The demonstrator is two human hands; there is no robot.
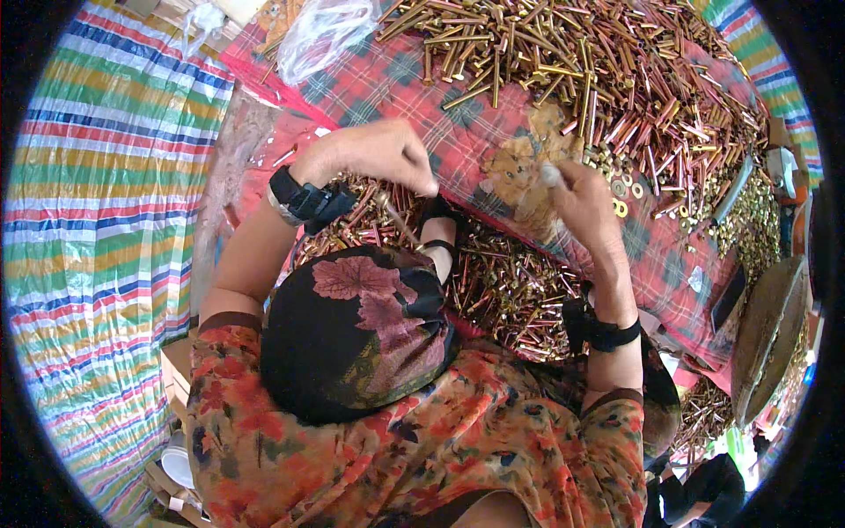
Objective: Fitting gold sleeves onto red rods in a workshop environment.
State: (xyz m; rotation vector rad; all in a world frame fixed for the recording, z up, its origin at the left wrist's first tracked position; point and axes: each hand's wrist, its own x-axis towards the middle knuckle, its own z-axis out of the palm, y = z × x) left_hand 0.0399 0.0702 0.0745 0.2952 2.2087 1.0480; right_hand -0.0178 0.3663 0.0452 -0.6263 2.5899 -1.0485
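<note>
My left hand (pixel 378 154) hangs over the near left edge of the plaid cloth, its fingers curled and slightly blurred; whatever they hold, if anything, is hidden. Below it and apart from it, a single bolt (pixel 398 218) shows blurred in the air above a heap of brassy bolts (pixel 361 220). My right hand (pixel 585 202) is above the cloth, thumb and fingers pinched together. A small pale roundish thing (pixel 550 173) is at its fingertips, too blurred to name. Just right of that hand lie several yellow washers (pixel 620 189) and small nuts (pixel 606 161).
A big pile of long bolts (pixel 563 53) covers the far side of the red plaid cloth (pixel 370 88). More bolts (pixel 510 282) lie low between my arms. Small yellowish parts (pixel 748 211) spread at right. A clear plastic bag (pixel 326 35) lies far left, beside striped sheeting (pixel 114 194).
</note>
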